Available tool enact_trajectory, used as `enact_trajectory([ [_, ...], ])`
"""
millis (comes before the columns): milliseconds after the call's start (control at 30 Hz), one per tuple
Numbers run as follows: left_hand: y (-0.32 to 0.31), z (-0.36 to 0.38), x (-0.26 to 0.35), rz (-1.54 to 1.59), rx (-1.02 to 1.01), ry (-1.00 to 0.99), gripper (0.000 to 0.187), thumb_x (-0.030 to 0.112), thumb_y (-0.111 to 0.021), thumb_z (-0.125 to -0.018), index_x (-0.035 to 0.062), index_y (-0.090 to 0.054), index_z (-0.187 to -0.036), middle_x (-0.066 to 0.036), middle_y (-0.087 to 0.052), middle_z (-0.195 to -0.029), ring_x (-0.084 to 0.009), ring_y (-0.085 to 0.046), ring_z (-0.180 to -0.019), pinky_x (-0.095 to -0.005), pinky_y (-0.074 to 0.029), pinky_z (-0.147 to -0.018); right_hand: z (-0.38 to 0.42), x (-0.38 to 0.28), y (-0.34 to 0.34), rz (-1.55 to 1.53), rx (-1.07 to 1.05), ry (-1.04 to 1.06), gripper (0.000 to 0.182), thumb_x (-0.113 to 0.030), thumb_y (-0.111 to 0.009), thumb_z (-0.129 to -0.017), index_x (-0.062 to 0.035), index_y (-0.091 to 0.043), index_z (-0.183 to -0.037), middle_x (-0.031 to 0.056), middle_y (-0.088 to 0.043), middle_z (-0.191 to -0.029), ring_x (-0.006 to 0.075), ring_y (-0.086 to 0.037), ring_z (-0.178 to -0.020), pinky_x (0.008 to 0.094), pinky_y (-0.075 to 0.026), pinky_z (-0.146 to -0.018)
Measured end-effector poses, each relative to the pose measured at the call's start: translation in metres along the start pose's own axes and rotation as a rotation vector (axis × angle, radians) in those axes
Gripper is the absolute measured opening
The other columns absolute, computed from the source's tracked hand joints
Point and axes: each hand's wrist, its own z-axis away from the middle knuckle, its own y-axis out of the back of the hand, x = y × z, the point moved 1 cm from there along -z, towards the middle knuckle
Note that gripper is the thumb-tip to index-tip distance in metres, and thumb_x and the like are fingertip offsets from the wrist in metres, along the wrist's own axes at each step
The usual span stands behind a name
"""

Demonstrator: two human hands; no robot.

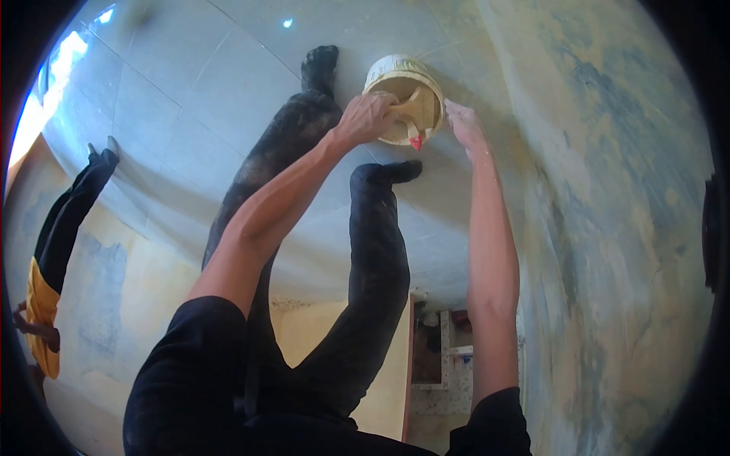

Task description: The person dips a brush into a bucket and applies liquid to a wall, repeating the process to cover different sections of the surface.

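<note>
A whitish bucket [397, 64] with drips down its side stands on the floor between my feet, its mouth facing me. My left hand [368, 118] is closed on a pale tan, flat-handled tool [411, 106] that reaches across the bucket's mouth; its working end is unclear. Beside it, a small red-tipped piece [416, 142] shows at the near rim. At the bucket's right rim is my right hand [464, 124], fingers bent in against the edge and whitish with residue.
Large grey tiles [190, 83] cover the floor. A patchy, plaster-smeared wall [601, 251] rises close on my right. Far left, another person in a yellow top [43, 315] stands by a wall. Behind my legs, a doorway shows shelving [456, 351].
</note>
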Motion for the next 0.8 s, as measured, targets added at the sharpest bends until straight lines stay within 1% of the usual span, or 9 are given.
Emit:
enact_trajectory([
  [67,-0.004,0.006,-0.001,-0.019,0.001,-0.012,0.027,0.026,-0.054,-0.083,0.0023,-0.061,-0.093,-0.018,-0.063,-0.087,-0.0348,-0.06,-0.084,-0.0423,-0.047,-0.073,0.008,-0.008,-0.001,0.014,0.015,0.017,0.045,-0.01,-0.046,-0.087,0.0027,-0.047,-0.13,0.0072,-0.059,-0.114,0.0121,-0.055,-0.095,0.0241,-0.04,-0.091],
  [133,-0.015,0.019,0.002,-0.074,0.063,0.151,0.026,0.026,-0.055,-0.084,0.0026,-0.057,-0.094,-0.019,-0.063,-0.085,-0.0354,-0.06,-0.083,-0.0437,-0.047,-0.07,0.024,-0.019,-0.005,-0.225,0.125,-0.229,0.044,-0.011,-0.042,-0.087,0.0038,-0.046,-0.129,0.0166,-0.052,-0.129,0.025,-0.048,-0.121,0.0323,-0.037,-0.1],
  [167,-0.019,0.03,0.002,-0.091,0.079,0.181,0.026,0.027,-0.055,-0.085,0.0031,-0.054,-0.095,-0.02,-0.062,-0.084,-0.0376,-0.06,-0.08,-0.0464,-0.047,-0.067,0.029,-0.01,-0.012,-0.22,0.105,-0.221,0.044,-0.011,-0.042,-0.087,0.0038,-0.046,-0.129,0.0166,-0.052,-0.129,0.025,-0.048,-0.121,0.0323,-0.037,-0.1],
  [233,-0.022,0.058,0.01,-0.131,0.207,0.183,0.026,0.028,-0.054,-0.086,0.0029,-0.053,-0.095,-0.021,-0.062,-0.082,-0.0389,-0.06,-0.078,-0.0477,-0.046,-0.067,0.044,0.006,-0.021,0.092,0.399,0.107,0.044,-0.016,-0.044,-0.087,0.0014,-0.047,-0.127,0.0175,-0.052,-0.128,0.0282,-0.049,-0.12,0.035,-0.038,-0.1],
  [300,-0.006,0.075,0.032,-0.167,0.345,0.153,0.026,0.028,-0.054,-0.086,0.0027,-0.052,-0.094,-0.022,-0.061,-0.08,-0.0402,-0.06,-0.077,-0.0489,-0.046,-0.066,0.08,0.001,-0.036,0.1,0.424,0.056,0.045,-0.019,-0.046,-0.086,-0.0004,-0.047,-0.127,0.0193,-0.051,-0.128,0.0301,-0.05,-0.119,0.037,-0.038,-0.1],
  [367,0.017,0.091,0.056,0.009,0.159,0.46,0.029,0.03,-0.051,-0.089,0.0026,-0.054,-0.096,-0.023,-0.062,-0.079,-0.0417,-0.06,-0.076,-0.05,-0.046,-0.067,0.112,0.007,-0.044,0.264,0.327,0.125,0.048,-0.019,-0.048,-0.085,-0.0008,-0.044,-0.13,0.0195,-0.051,-0.128,0.0295,-0.049,-0.12,0.0377,-0.038,-0.1],
  [500,0.054,0.126,0.085,0.253,0.196,0.582,0.035,0.032,-0.048,-0.09,0.0009,-0.056,-0.104,-0.028,-0.061,-0.087,-0.0439,-0.058,-0.089,-0.0495,-0.045,-0.076,0.182,0.017,-0.043,0.217,0.254,0.11,0.046,-0.019,-0.049,-0.085,-0.0075,-0.044,-0.13,0.0186,-0.052,-0.127,0.0303,-0.051,-0.118,0.0386,-0.04,-0.098],
  [700,0.129,0.203,0.146,0.286,0.361,0.403,0.037,0.035,-0.045,-0.092,0.0011,-0.06,-0.097,-0.024,-0.062,-0.092,-0.0405,-0.059,-0.092,-0.0454,-0.045,-0.078,0.306,0.034,0.01,0.167,0.332,0.118,0.042,-0.021,-0.051,-0.086,-0.0077,-0.05,-0.125,0.0157,-0.061,-0.115,0.0304,-0.056,-0.112,0.0379,-0.042,-0.095],
  [800,0.163,0.241,0.188,0.159,0.402,0.289,0.04,0.035,-0.039,-0.093,0.0006,-0.058,-0.101,-0.023,-0.062,-0.088,-0.0413,-0.059,-0.089,-0.047,-0.044,-0.077,0.348,0.095,0.053,0.193,0.447,0.163,0.038,-0.018,-0.052,-0.084,-0.0065,-0.056,-0.12,0.007,-0.065,-0.094,0.0154,-0.06,-0.078,0.0287,-0.049,-0.066],
])
